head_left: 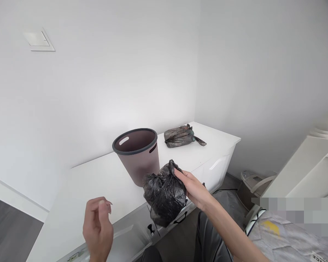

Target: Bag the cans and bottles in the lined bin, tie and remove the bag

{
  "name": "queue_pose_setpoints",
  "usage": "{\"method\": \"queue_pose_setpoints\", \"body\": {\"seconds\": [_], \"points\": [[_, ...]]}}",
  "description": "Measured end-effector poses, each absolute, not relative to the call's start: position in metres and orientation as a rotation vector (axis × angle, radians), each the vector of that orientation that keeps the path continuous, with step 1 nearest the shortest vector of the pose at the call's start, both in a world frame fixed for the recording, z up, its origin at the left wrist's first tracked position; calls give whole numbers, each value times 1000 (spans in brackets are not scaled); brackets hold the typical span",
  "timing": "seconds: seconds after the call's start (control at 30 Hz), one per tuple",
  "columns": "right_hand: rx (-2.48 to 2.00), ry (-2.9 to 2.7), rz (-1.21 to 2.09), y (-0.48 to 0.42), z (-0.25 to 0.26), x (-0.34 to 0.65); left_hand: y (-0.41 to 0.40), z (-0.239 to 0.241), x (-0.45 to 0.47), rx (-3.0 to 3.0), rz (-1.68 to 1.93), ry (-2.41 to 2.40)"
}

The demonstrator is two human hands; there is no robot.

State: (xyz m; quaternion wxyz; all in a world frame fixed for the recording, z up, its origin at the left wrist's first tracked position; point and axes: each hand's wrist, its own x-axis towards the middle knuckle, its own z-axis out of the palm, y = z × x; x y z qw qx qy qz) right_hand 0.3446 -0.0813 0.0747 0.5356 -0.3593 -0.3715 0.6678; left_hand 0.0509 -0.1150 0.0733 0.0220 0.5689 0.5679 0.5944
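Note:
My right hand pinches the gathered top of a crumpled black plastic garbage bag, which hangs at the front edge of the white cabinet. A mauve trash can with a dark rim and handle slots stands upright just behind the bag. Its visible inner wall is bare, and its bottom is hidden. To the left, apart from the bag, my left hand is raised with curled fingers and thumb together; nothing shows in it. A second, tied black garbage bag lies on the cabinet, right of the can.
White walls meet in a corner behind the cabinet, with a light switch at upper left. Black handles stick out from the cabinet front. At right are a grey-beige appliance on the floor and a bed with patterned grey bedding.

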Motion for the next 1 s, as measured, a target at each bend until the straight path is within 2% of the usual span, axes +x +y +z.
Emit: {"method": "queue_pose_setpoints", "body": {"seconds": [0.13, 0.37, 0.63, 0.87, 1.0], "points": [[-774, -1012, 1475, -101, 102, 333, -143, 109, 85, 2091, 1575, 1412], [-679, -894, 1481, -111, 115, 333, -142, 128, 109, 1862, 833, 1484], [-653, -583, 1399, -102, 106, 351, -132, 115, 94, 1624, 1034, 1484], [-697, -681, 1391, -103, 103, 350, -133, 134, 95, 1898, 1329, 1763], [-758, -798, 1389, -110, 107, 341, -143, 147, 113, 2026, 1086, 1635]]}}
